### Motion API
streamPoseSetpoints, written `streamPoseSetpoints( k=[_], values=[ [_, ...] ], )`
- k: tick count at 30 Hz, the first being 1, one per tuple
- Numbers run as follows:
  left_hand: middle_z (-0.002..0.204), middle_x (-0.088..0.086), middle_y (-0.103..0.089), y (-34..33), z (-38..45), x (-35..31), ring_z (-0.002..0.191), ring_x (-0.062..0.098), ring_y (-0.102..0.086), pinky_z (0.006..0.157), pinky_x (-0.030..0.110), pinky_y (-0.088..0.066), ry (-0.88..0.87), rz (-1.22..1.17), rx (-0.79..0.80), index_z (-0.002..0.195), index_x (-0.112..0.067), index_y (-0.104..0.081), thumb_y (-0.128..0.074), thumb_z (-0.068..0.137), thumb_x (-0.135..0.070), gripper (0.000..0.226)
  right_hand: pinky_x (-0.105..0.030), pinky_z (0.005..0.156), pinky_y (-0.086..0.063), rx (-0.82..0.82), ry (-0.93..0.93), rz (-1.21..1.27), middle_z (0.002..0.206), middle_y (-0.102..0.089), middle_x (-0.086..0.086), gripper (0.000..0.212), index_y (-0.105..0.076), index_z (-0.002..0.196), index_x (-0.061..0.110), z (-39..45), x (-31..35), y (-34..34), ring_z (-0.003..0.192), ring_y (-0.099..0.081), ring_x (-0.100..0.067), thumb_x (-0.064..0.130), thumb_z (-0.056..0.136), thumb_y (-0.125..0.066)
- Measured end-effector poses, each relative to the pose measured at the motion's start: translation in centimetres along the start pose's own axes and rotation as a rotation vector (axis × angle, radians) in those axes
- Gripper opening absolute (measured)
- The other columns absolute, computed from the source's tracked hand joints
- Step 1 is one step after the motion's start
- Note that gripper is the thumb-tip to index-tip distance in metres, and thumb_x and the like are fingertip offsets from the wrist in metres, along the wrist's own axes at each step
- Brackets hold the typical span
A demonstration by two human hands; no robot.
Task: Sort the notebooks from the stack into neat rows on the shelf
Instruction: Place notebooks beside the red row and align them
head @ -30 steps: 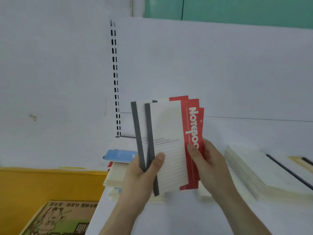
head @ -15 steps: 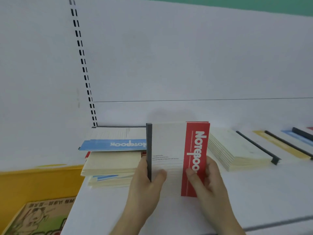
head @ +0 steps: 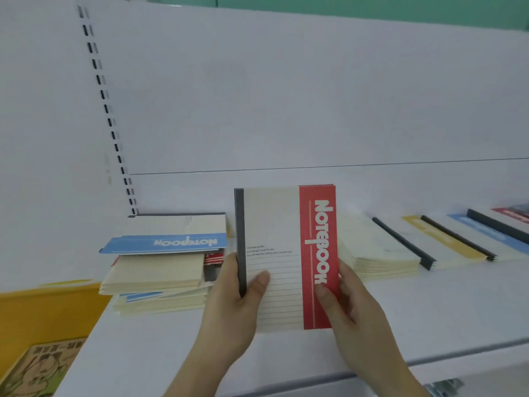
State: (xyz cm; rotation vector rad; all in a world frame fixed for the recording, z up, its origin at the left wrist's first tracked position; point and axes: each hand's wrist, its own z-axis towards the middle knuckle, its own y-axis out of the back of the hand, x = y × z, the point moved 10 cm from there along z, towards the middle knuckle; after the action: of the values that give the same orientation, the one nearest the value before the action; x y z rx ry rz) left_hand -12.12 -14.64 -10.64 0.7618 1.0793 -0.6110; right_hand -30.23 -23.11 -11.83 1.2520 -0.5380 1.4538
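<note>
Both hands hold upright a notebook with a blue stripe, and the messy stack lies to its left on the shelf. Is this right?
Not quite: the head view shows the notebook in the left hand and right hand has a red stripe. The messy stack does lie left, on the shelf.

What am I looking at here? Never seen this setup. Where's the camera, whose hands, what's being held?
There is no robot: a person works with bare hands, filmed by one wide-angle camera on their head, looking forward and down. The left hand grips the dark spine side and the right hand pinches the red edge of a small squared-up bunch of red notebooks, held upright over the white shelf. To the left sits the untidy stack with a blue notebook on top. To the right lie sorted rows: a cream pile, then yellow and blue ones. A yellow bin is lower left.
</note>
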Motion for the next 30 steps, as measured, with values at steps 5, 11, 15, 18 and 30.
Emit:
streamPoseSetpoints(
  k=[5, 11, 15, 18, 30],
  values=[
    [0.112, -0.023, -0.069, -8.4, -1.2, -2.6, 0.1, 0.001, -0.067, 0.085, 0.038, -0.06, 0.014, -0.022, 0.065, 0.115, -0.043, -0.05, -0.058, 0.099, -0.031, 0.022, -0.02, 0.061, -0.057, -0.078, -0.066, -0.042, 0.089, -0.07, 0.023, 0.028, -0.051, 0.121, 0.044, -1.8, -2.4, 9.3, 0.071, -0.07, -0.008, 0.038, 0.093, -0.053],
    [0.117, -0.031, -0.065, -24.4, -4.0, -9.0, 0.094, -0.012, -0.064, 0.073, 0.011, -0.055, -0.13, 0.062, 0.256, 0.142, -0.055, -0.028, -0.057, 0.097, -0.045, 0.054, -0.011, 0.053, -0.05, -0.261, -0.127, -0.067, 0.082, -0.068, 0.029, 0.022, -0.052, 0.105, 0.049, -4.1, -6.6, 25.4, 0.068, -0.067, 0.0, 0.029, 0.096, -0.055],
    [0.135, -0.033, -0.051, -34.6, -6.6, -12.1, 0.115, -0.004, -0.057, 0.099, 0.031, -0.054, -0.228, 0.199, 0.328, 0.147, -0.06, -0.002, -0.07, 0.085, -0.054, 0.092, -0.017, 0.052, -0.052, -0.335, -0.157, -0.066, 0.087, -0.073, 0.012, 0.024, -0.059, 0.119, 0.034, -5.3, -9.5, 35.5, 0.064, -0.068, -0.003, 0.026, 0.097, -0.054],
    [0.139, -0.027, -0.037, -41.4, -7.8, -13.5, 0.122, -0.002, -0.043, 0.104, 0.024, -0.041, -0.337, 0.388, 0.423, 0.149, -0.05, 0.023, -0.074, 0.075, -0.06, 0.122, -0.017, 0.049, -0.051, -0.369, -0.177, -0.09, 0.084, -0.073, 0.009, 0.027, -0.059, 0.123, 0.03, -5.6, -11.5, 41.5, 0.06, -0.066, -0.003, 0.025, 0.097, -0.053],
    [0.141, -0.009, -0.034, -58.9, -2.1, -17.2, 0.123, 0.007, -0.035, 0.103, 0.022, -0.037, -0.572, 0.766, 0.448, 0.156, -0.025, 0.019, -0.052, 0.089, -0.069, 0.107, -0.02, 0.063, -0.059, -0.424, -0.211, -0.453, 0.107, -0.062, 0.013, 0.039, -0.043, 0.132, 0.044, 3.0, -18.4, 56.6, 0.08, -0.069, -0.009, 0.046, 0.094, -0.049]
  ],
)
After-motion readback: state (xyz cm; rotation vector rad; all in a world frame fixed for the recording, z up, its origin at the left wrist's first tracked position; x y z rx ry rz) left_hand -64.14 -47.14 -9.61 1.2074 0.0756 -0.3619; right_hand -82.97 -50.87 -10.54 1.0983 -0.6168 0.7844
